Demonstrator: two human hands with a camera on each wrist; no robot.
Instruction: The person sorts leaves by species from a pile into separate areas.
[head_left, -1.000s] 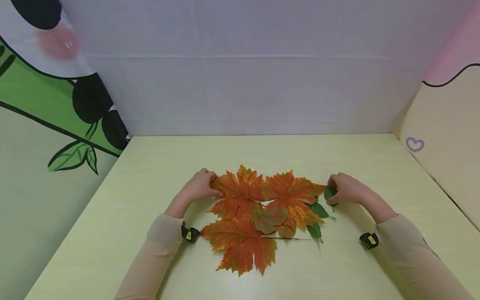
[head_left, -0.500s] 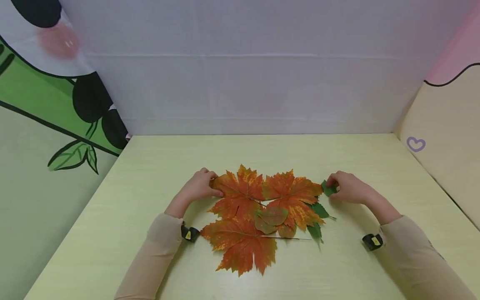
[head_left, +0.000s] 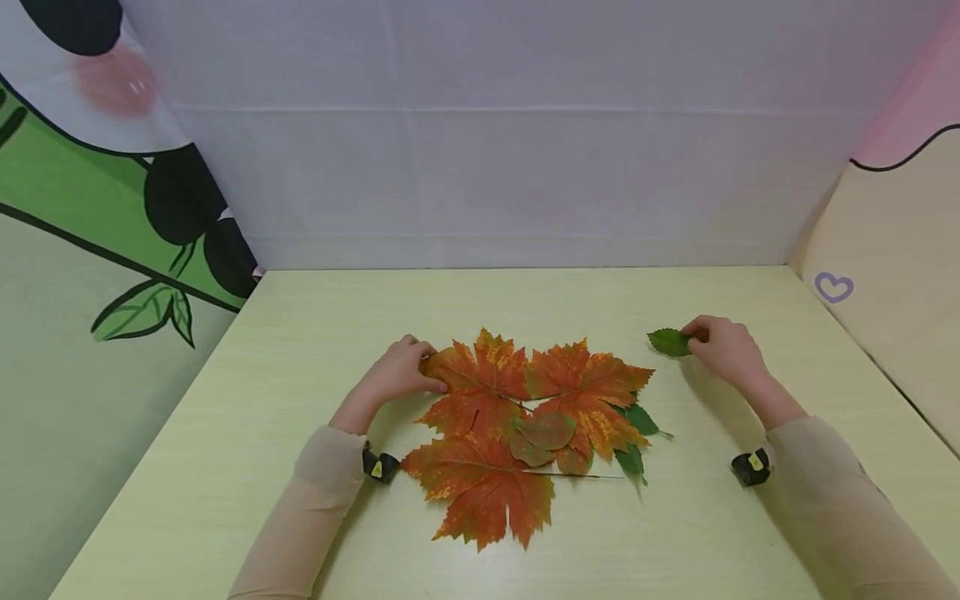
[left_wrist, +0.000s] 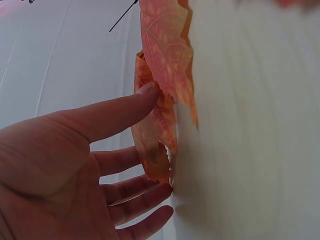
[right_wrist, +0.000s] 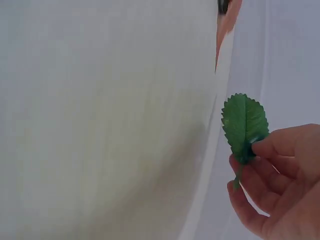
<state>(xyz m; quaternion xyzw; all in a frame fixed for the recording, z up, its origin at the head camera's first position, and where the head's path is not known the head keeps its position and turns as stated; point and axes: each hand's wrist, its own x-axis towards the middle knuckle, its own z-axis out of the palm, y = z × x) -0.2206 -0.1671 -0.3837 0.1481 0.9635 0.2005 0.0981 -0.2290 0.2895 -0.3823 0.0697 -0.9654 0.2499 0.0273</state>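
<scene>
My right hand [head_left: 723, 346] pinches a small green leaf [right_wrist: 244, 122] with toothed edges near its stem, above the table and apart from the pile. At the pile's far left corner, my left hand [head_left: 401, 369] holds the edge of an orange maple leaf [head_left: 476, 379], thumb on one face and fingers behind, as the left wrist view shows. A second maple leaf [head_left: 588, 375] lies to its right and a third maple leaf [head_left: 480, 492] lies nearer. Rounded brownish-green leaves [head_left: 547, 431] rest in the middle. Green leaves [head_left: 637, 419] stick out at the right, partly covered.
The pale wooden table [head_left: 337, 304] ends at a light cloth backdrop [head_left: 525, 192]. Printed panels stand at both sides, with a green cartoon pattern on the left panel [head_left: 90, 192]. Each wrist carries a black camera [head_left: 750, 468].
My right hand has drawn the small green leaf out from the pile's right edge, moving it away and to the right, and has lifted it. My left hand has stayed in place.
</scene>
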